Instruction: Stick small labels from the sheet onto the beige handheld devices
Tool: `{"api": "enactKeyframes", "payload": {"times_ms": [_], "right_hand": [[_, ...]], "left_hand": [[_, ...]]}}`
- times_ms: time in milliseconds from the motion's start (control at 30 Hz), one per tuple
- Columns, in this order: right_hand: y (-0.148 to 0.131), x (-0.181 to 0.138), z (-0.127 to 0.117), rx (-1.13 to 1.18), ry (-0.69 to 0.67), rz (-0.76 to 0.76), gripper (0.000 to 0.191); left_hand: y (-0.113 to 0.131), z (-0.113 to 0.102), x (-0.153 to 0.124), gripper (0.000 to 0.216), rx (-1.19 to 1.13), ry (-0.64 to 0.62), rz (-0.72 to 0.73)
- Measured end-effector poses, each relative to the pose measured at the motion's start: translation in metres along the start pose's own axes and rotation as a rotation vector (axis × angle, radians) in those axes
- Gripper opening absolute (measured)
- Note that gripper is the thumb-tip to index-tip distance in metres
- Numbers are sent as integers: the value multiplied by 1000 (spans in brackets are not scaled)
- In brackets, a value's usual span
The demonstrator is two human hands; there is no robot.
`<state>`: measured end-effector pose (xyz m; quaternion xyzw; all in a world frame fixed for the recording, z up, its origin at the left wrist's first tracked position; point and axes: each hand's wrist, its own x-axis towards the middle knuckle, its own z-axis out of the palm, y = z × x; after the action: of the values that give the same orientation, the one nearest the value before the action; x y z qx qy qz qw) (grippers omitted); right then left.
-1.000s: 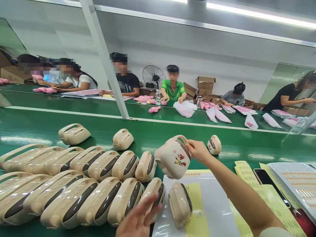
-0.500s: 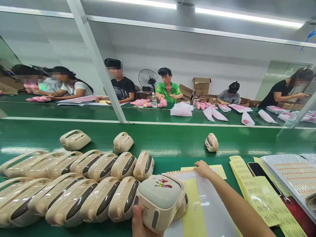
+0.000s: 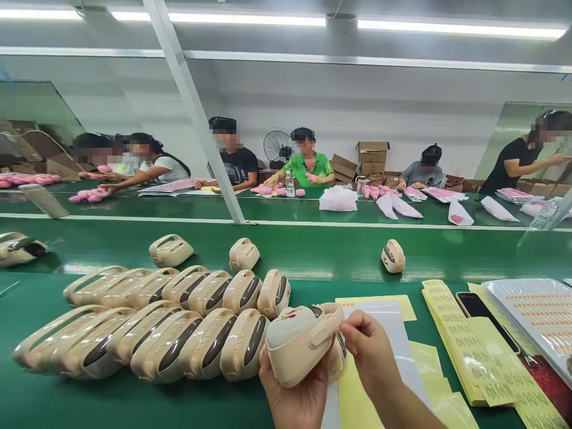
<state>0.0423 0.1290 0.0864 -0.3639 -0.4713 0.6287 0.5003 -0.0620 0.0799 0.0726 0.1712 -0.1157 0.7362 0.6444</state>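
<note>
My left hand is wrapped round a beige portable speaker from below. The speaker is tilted, with its grey mesh face and red printed design up and its carry handle toward the right. Beside the handle's end, my right hand is closed in a pinch; anything between the fingertips is too small or hidden to make out. Under the hands lie a white sheet and yellow backing paper. Another beige speaker is partly hidden behind the held one.
Two rows of beige speakers stand at left, and several more sit farther back on the green belt. Yellow label sheets, a phone and sticker sheets lie at right. Co-workers sit across the bench beyond a slanted post.
My right hand has come back from the sheet's far edge to the speaker's handle. My left hand has turned the speaker so its handle side faces my right hand. The view has shifted left.
</note>
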Motion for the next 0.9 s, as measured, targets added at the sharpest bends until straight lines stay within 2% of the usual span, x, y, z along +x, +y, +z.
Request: {"api": "enactKeyframes", "payload": {"times_ms": [67,167,267,500,667,800,900], "right_hand": [[-5,-15,14,151,6,-18,31],[-7,-23,24,147,90,-36,30],[-3,-24,23,110,134,-47,29],[6,-26,15,17,100,-114,23],[-5,-26,18,-104,125,-161,23],[-13,-27,20,-175,119,-153,18],[-11,-26,16,-137,141,-126,33]], "left_hand": [[-2,-2,-1,35,-13,48,-21],[-3,-5,-3,31,-24,66,2],[-4,-4,-5,29,-30,70,0],[-8,3,-6,27,-12,73,-4],[-8,0,-7,25,11,86,3],[-4,-3,-11,26,-5,60,-50],[-2,-4,-13,30,-24,33,-85]]}}
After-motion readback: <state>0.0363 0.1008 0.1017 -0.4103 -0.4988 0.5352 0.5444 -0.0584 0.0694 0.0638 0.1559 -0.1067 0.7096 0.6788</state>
